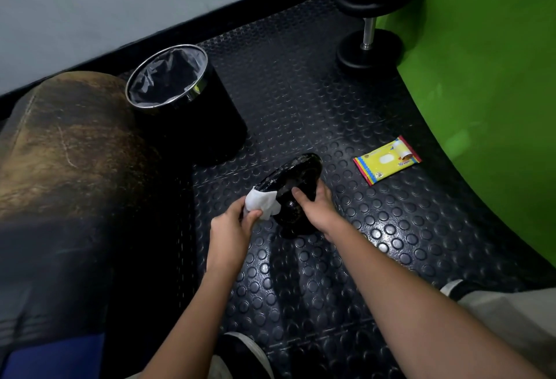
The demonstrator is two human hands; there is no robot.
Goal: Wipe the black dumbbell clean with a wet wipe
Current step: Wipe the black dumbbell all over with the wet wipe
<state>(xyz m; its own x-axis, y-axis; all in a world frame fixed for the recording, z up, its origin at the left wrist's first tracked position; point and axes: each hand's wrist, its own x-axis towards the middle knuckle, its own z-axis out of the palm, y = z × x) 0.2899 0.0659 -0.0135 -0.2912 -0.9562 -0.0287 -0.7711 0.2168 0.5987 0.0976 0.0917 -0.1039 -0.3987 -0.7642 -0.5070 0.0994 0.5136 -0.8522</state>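
Note:
The black dumbbell (pixel 293 178) stands on end on the studded floor, its upper head glossy and tilted toward me. My right hand (pixel 316 208) grips it around the middle, fingers wrapped over the handle area. My left hand (pixel 233 225) pinches a crumpled white wet wipe (pixel 261 201) and presses it against the left side of the dumbbell, just under the upper head's rim. The handle is mostly hidden by my right hand.
A yellow wet-wipe packet (pixel 386 163) lies on the floor to the right. A black bin (pixel 180 89) with a chrome rim and clear liner stands behind on the left. A worn padded bench (pixel 60 153) fills the left; a second dumbbell (pixel 368 35) and a green wall (pixel 481 77) sit at the right.

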